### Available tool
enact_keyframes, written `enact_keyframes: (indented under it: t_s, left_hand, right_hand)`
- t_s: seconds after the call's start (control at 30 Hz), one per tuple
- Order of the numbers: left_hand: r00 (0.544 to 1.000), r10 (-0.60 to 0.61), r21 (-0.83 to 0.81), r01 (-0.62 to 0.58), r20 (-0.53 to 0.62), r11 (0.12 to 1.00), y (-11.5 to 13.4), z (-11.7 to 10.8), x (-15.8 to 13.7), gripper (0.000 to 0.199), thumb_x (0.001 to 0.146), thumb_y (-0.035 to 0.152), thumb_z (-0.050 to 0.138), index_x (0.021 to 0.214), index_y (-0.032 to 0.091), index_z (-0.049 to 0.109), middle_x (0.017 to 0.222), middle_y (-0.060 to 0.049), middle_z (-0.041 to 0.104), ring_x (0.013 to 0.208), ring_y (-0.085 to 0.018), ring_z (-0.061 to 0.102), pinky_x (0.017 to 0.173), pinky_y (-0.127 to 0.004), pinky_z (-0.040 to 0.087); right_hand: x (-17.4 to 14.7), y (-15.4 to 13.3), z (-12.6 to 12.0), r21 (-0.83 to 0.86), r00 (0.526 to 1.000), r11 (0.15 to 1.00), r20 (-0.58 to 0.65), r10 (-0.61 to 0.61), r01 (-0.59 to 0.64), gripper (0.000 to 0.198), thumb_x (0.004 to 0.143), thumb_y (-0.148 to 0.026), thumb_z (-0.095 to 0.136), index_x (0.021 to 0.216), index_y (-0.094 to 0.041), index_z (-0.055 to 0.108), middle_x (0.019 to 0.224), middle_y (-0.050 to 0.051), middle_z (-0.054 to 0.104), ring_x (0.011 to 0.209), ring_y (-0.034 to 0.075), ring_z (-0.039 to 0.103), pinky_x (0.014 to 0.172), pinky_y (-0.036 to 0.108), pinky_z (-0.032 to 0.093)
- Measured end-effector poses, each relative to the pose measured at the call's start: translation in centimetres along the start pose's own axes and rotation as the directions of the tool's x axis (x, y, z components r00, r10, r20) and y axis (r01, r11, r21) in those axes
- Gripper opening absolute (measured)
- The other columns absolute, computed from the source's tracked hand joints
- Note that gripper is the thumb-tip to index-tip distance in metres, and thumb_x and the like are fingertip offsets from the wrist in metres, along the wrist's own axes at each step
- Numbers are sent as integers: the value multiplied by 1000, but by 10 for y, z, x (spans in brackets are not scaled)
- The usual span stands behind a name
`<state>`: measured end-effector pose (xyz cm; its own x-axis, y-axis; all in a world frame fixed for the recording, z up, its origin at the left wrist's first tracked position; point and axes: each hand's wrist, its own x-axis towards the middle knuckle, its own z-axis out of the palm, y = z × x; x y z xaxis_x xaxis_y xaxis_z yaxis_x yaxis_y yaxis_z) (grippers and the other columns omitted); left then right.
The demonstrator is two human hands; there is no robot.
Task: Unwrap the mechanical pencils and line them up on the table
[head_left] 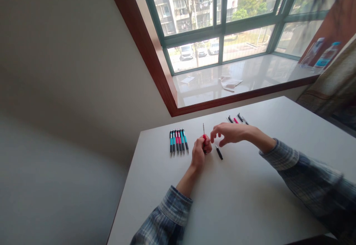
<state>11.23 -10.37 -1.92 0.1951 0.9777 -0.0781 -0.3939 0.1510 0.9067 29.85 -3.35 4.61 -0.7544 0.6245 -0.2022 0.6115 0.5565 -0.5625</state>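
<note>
My left hand (199, 151) is closed around a red pen barrel (204, 137) with a dark lower end. A thin refill (203, 127) stands up out of its top. My right hand (229, 132) hovers just to the right, fingers bent and apart, with nothing visible in them. Below it, a black pen part (219, 153) with a thin tip lies on the white table. Beyond the right hand are several loose pen parts (236, 120), black, red and grey, partly hidden by that hand.
Several assembled pens (178, 141), teal and red with black grips, lie side by side left of my left hand on the table (239, 200). A window sill (250, 75) behind holds a crumpled cloth (230, 83) and plastic bottles (327, 56). A wall borders the left side.
</note>
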Motion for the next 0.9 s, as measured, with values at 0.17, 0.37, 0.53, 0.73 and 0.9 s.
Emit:
enact_keyframes:
  t_s: [0.17, 0.37, 0.53, 0.73, 0.9]
  left_hand:
    - [1000, 3, 10, -3, -17, 1000, 2, 4, 0, 25, 85, 34, 45, 65, 20, 41, 57, 4, 32, 56, -12, 28, 55, -28, 25]
    - [1000, 13, 14, -12, -13, 1000, 0, 3, 0, 23, 87, 32, 43, 66, 21, 41, 57, 4, 30, 55, -12, 27, 55, -28, 24]
    - [1000, 28, 17, -28, -6, 999, -5, -6, -3, 21, 86, 32, 44, 69, 21, 40, 59, 5, 30, 55, -12, 26, 54, -28, 23]
    - [999, 46, 151, -49, 22, 987, -9, -15, -6, 25, 87, 37, 44, 69, 21, 40, 62, 4, 31, 56, -12, 27, 54, -28, 23]
    - [998, 36, 205, -48, 59, 978, -10, -16, -7, 25, 89, 36, 42, 69, 21, 40, 63, 4, 31, 57, -12, 27, 56, -28, 22]
  right_hand:
    - [5, 0, 12, -39, 990, 994, 97, -98, 103, 31, 72, -15, 85, 102, -24, 80, 113, 7, 64, 100, 23, 63, 86, 29, 47]
    - [7, 2, 10, -72, 982, 989, 151, -117, 129, 18, 73, -21, 87, 90, -21, 82, 104, 7, 68, 98, 24, 63, 84, 31, 46]
    - [-6, 11, -12, 163, 993, 986, 98, -60, 43, 17, 81, -31, 79, 94, -20, 78, 95, 5, 75, 87, 21, 68, 74, 30, 48]
    - [-20, 12, -41, 346, 930, 920, -364, -51, 185, 32, 81, -46, 79, 100, -20, 77, 96, 5, 75, 87, 20, 69, 76, 33, 52]
    - [-18, 1, -38, 484, 862, 825, -507, -7, 291, 34, 80, -44, 81, 105, -21, 79, 99, 7, 76, 88, 20, 69, 77, 35, 53]
